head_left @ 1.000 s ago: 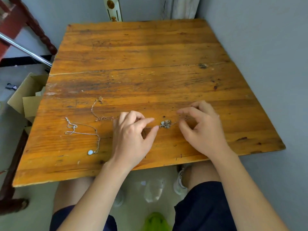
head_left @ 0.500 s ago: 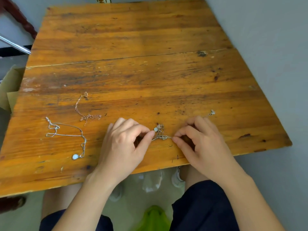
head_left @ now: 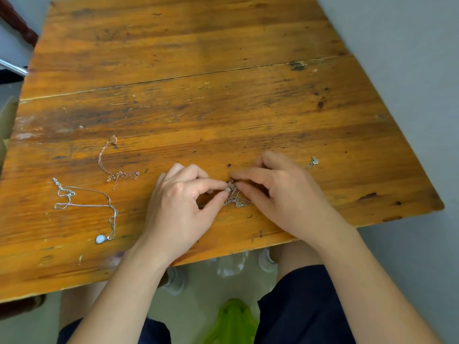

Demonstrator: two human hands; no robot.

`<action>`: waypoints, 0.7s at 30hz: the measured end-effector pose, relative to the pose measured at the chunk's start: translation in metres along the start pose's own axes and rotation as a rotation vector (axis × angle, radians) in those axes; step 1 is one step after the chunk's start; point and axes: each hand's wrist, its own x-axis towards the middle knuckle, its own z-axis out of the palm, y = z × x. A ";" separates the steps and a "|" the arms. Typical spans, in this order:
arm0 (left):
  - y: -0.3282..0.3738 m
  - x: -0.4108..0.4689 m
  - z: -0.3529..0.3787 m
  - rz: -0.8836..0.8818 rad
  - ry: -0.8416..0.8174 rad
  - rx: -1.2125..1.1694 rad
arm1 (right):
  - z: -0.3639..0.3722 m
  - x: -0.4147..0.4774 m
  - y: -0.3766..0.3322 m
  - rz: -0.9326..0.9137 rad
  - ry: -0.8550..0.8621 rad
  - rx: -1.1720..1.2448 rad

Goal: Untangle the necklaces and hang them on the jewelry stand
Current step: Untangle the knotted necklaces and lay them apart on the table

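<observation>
Left hand (head_left: 181, 207): thumb and forefinger pinched on the small knotted clump of thin silver chains (head_left: 234, 197).
Right hand (head_left: 280, 194): pinching the same clump, near-centre of the worn orange wooden table (head_left: 223, 95).
Risk: opposed pulling could tighten the knot.

I can't make out the knot of chains (head_left: 234, 198) at six o'clock, half hidden under my left hand (head_left: 183, 207) and right hand (head_left: 285, 194), and the surface (head_left: 198, 95) is cropped at twelve.

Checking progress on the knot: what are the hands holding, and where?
Both hands pinch the tangled silver chain clump at its top, between thumbs and forefingers.
</observation>
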 end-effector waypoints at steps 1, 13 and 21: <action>0.001 0.001 0.000 -0.012 0.001 -0.007 | 0.001 0.000 0.001 0.011 0.015 0.024; 0.000 0.002 -0.006 -0.160 0.031 -0.167 | 0.005 -0.010 0.003 0.103 0.084 0.088; -0.003 0.001 -0.011 -0.158 -0.018 -0.191 | -0.007 0.021 -0.005 -0.017 -0.239 0.009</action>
